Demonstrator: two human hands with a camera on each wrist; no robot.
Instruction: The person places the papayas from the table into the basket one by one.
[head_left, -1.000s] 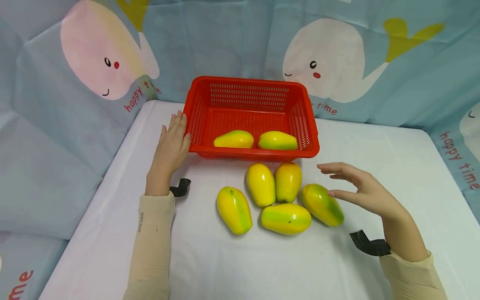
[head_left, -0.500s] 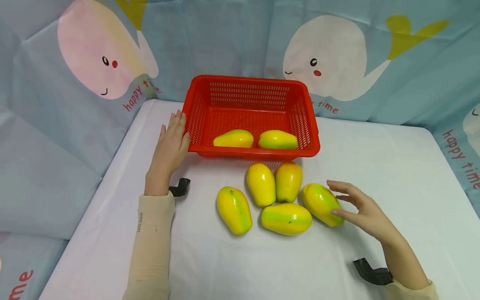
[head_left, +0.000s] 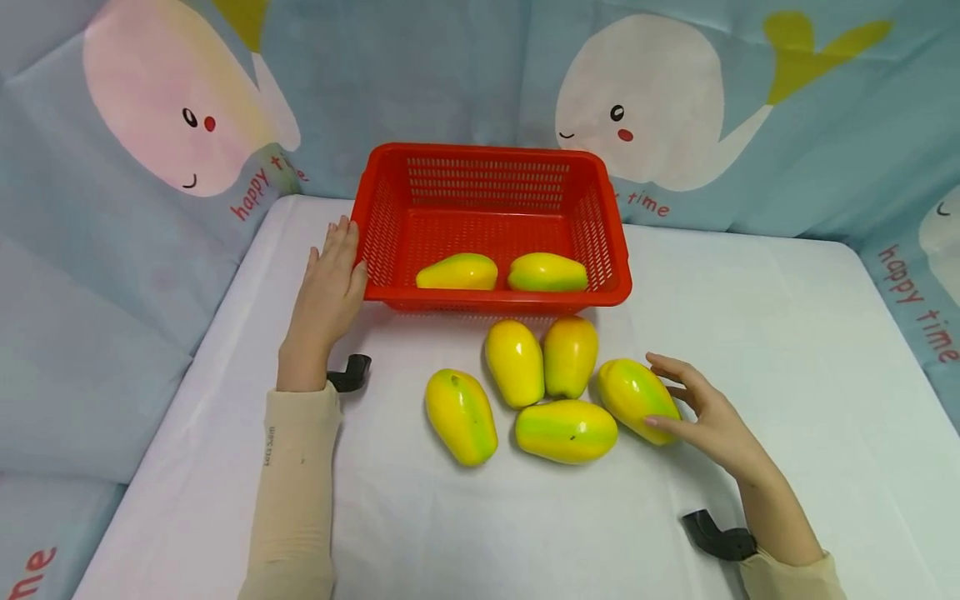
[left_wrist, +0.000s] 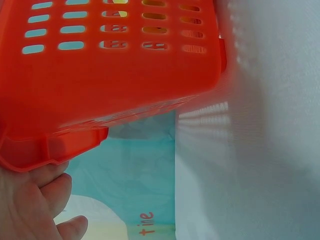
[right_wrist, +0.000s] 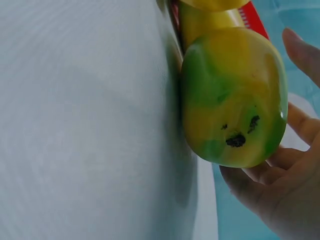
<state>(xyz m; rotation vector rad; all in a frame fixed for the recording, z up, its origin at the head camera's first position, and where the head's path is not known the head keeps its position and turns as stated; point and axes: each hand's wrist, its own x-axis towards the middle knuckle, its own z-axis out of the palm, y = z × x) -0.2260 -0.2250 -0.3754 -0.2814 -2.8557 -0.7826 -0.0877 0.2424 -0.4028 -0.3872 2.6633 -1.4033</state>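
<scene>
- Reads “happy time” in red on the blue cloth [head_left: 420,75], left and right.
- Shows “time” beside the red basket [head_left: 495,297], “me” at lower left.
- Runs illegibly small on the left sleeve [head_left: 296,492].

Arms [head_left: 296,492] outstretched, a person extends the left hand's [head_left: 325,292] fingers; the right hand [head_left: 718,427] curves, thumb spread wide.

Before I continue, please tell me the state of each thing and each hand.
Red plastic basket: upright, partly filled.
Two yellow-green fruits inside: lying down.
Four yellow-green fruits outside: loose on the table.
Rightmost fruit: also on the table.
Left hand: open, touching the basket.
Right hand: open around rightmost fruit, contact unclear.
</scene>
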